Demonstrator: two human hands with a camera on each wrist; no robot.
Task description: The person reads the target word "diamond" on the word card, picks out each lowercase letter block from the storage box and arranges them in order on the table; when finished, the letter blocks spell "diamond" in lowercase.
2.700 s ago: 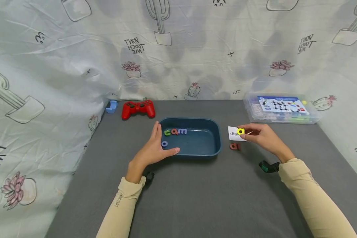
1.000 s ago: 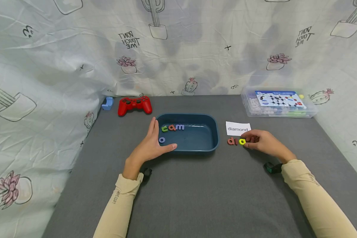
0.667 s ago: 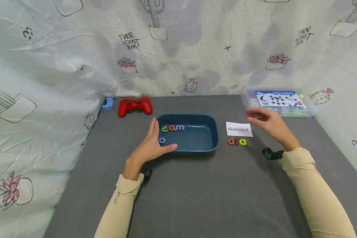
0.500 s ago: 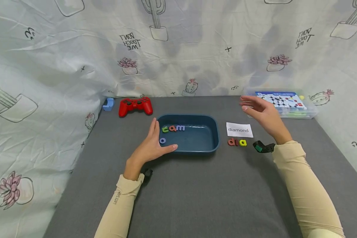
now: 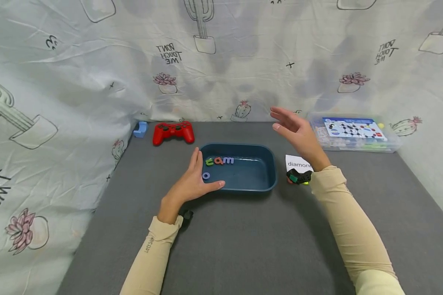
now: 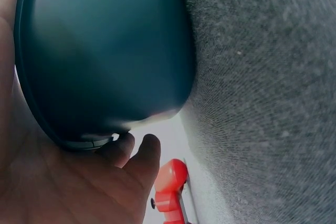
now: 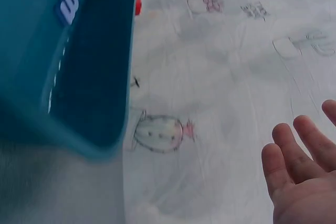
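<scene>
My left hand [image 5: 190, 184] spans the left end of a dark blue tray [image 5: 251, 176], fingers along the left side and thumb extended over the front rim. In the tray lie a green letter [image 5: 209, 162], an orange letter [image 5: 218, 161], a purple letter m [image 5: 228, 160] and a blue letter o [image 5: 206, 175]. My right hand [image 5: 299, 133] is raised behind the tray's right end, fingers loosely spread, holding nothing. Under that wrist, a white card [image 5: 295, 162] printed "diamond" is partly covered. The red and yellow letters below the card are mostly hidden by the wrist camera.
A red game controller [image 5: 173, 132] and a light blue plastic piece [image 5: 140, 129] sit at the back left. A clear plastic case [image 5: 354, 139] with a printed label stands at the back right. Patterned cloth [image 5: 243, 61] rises behind the grey table [image 5: 243, 246].
The right hand set the yellow letter down beside the red ones below the card, let go, rose, then moved left towards the tray's back right. The left hand stays at the tray.
</scene>
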